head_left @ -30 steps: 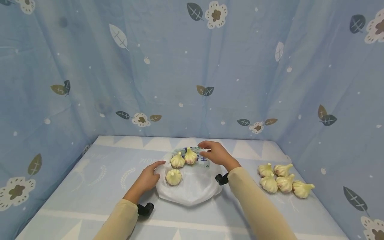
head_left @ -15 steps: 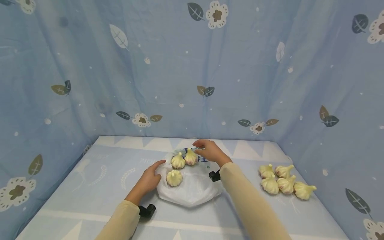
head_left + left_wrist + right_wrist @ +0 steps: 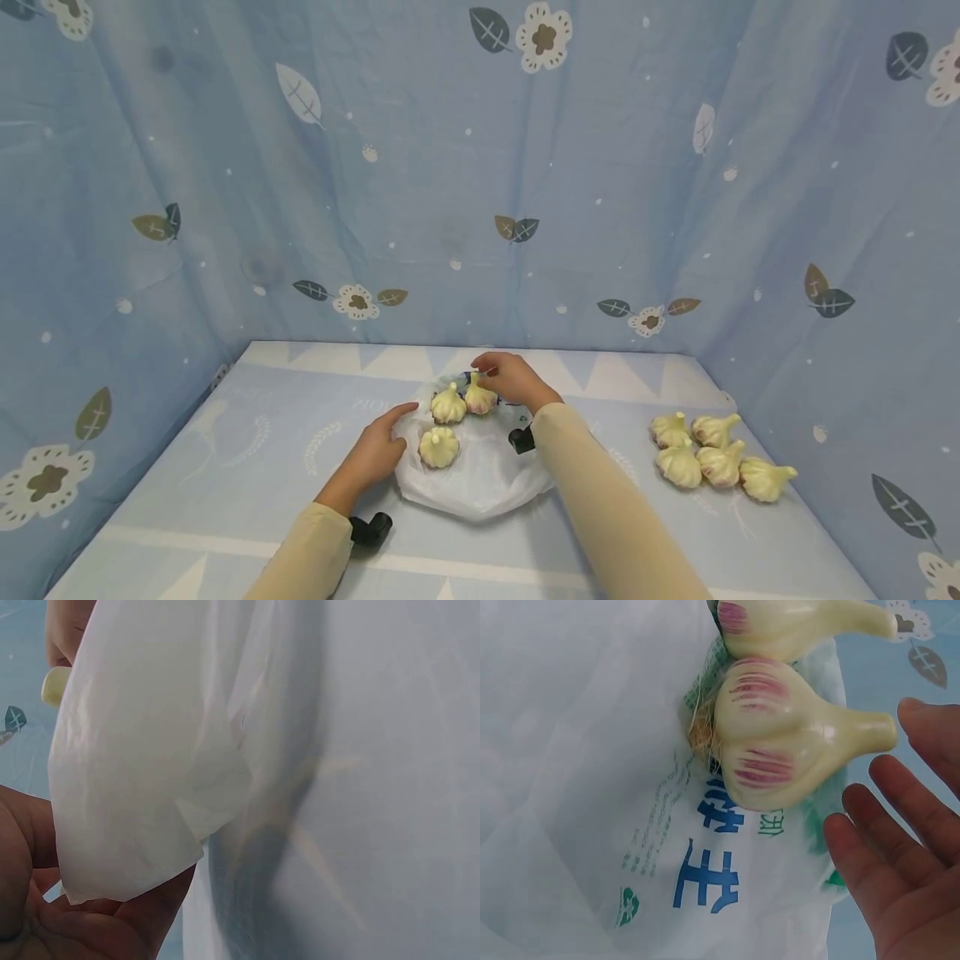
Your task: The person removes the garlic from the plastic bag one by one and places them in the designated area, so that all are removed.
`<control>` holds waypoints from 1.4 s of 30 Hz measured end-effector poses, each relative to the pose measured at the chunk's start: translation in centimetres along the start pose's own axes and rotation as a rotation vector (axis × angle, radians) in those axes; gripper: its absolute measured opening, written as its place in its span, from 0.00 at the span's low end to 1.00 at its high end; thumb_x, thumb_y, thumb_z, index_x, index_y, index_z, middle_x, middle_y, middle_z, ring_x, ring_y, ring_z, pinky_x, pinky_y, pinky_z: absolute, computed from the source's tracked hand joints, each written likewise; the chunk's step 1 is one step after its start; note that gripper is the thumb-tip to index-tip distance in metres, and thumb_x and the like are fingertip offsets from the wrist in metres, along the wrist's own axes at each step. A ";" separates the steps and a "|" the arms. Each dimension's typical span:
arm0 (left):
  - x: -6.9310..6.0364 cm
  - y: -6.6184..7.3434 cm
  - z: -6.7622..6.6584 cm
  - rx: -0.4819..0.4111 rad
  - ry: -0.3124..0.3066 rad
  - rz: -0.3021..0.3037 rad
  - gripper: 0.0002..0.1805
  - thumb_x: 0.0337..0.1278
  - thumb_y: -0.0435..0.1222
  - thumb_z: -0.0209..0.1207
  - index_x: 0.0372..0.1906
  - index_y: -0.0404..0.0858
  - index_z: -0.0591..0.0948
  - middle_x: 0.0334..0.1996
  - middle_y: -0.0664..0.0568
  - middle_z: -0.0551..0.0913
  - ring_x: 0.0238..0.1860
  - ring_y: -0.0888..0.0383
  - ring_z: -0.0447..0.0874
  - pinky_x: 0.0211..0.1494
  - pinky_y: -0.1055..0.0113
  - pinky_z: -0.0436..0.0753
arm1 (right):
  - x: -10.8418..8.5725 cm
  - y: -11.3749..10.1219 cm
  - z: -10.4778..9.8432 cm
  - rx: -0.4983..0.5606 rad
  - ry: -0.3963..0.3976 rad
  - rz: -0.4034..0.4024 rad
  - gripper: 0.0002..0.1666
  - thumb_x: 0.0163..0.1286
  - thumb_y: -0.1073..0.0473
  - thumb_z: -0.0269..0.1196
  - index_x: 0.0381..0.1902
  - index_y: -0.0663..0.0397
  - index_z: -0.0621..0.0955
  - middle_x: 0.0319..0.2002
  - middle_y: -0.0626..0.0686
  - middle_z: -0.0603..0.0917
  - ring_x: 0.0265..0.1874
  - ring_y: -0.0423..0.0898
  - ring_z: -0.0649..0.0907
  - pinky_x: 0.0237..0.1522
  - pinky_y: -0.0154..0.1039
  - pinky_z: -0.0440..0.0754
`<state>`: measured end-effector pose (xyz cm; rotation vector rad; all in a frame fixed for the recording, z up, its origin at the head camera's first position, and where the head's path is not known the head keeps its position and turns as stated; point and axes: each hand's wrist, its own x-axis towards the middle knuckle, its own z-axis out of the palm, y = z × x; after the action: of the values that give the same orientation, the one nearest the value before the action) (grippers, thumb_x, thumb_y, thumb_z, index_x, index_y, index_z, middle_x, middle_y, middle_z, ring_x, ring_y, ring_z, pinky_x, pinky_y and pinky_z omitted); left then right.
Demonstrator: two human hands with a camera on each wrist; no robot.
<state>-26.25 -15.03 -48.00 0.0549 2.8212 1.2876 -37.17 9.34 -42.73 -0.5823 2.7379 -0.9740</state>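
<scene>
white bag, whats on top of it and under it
Three garlic bulbs lie on the white bag: two side by side at the back, one in front. What is directly under it is covered; table shows only around its edges.

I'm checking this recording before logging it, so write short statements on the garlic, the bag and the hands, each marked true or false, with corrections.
1. Three garlic bulbs lie on the white plastic bag. True.
2. Six bulbs lie off the bag. False: the right-side cluster on the table has five.
3. The left hand is at the bag's left edge. True.
4. The right hand is at that cluster. False: the right hand is by a stem over the bag.
5. The bag carries blue and green printing. True.
</scene>
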 end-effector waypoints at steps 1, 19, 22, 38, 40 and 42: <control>0.0 0.0 0.1 0.001 0.001 0.001 0.35 0.57 0.25 0.46 0.71 0.49 0.67 0.71 0.38 0.65 0.50 0.47 0.75 0.50 0.55 0.72 | 0.1 0.0 0.1 -0.002 -0.005 -0.002 0.22 0.70 0.55 0.59 0.61 0.45 0.77 0.60 0.48 0.79 0.59 0.50 0.78 0.54 0.47 0.80; 0.1 0.0 0.3 -0.003 -0.006 -0.006 0.35 0.57 0.25 0.47 0.71 0.48 0.67 0.71 0.39 0.65 0.55 0.47 0.72 0.53 0.53 0.71 | 0.1 0.0 1.2 -0.074 0.048 -0.036 0.12 0.69 0.59 0.60 0.50 0.50 0.80 0.46 0.50 0.84 0.47 0.46 0.81 0.50 0.44 0.80; 0.1 -0.1 0.3 0.001 -0.005 0.002 0.35 0.56 0.25 0.46 0.71 0.47 0.67 0.71 0.38 0.65 0.55 0.47 0.72 0.51 0.54 0.71 | -0.2 0.0 1.2 -0.101 0.060 -0.067 0.12 0.69 0.59 0.60 0.50 0.51 0.80 0.46 0.50 0.84 0.46 0.46 0.81 0.49 0.43 0.80; -0.1 -0.1 0.3 -0.004 -0.011 0.004 0.34 0.57 0.25 0.46 0.71 0.47 0.67 0.71 0.38 0.65 0.57 0.46 0.72 0.55 0.51 0.72 | -2.2 0.0 -0.8 -0.139 0.089 -0.112 0.16 0.71 0.56 0.59 0.54 0.50 0.81 0.47 0.47 0.85 0.48 0.45 0.83 0.49 0.42 0.81; 0.0 -0.2 0.3 -0.006 -0.012 0.006 0.34 0.57 0.25 0.46 0.71 0.47 0.67 0.71 0.39 0.64 0.60 0.46 0.70 0.58 0.49 0.71 | -2.4 -0.2 -1.2 -0.152 0.098 -0.120 0.16 0.71 0.55 0.58 0.54 0.50 0.81 0.47 0.47 0.85 0.47 0.44 0.83 0.49 0.42 0.81; 0.0 -0.2 0.3 -0.006 -0.012 0.008 0.35 0.57 0.25 0.46 0.71 0.47 0.67 0.71 0.38 0.64 0.63 0.45 0.69 0.61 0.47 0.71 | -2.6 -0.3 -1.6 -0.156 0.107 -0.129 0.15 0.71 0.55 0.58 0.54 0.49 0.81 0.47 0.47 0.85 0.48 0.44 0.83 0.49 0.43 0.81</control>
<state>-26.22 -14.91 -48.31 0.0736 2.8098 1.2934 -35.13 11.10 -41.23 -0.7625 2.9217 -0.8460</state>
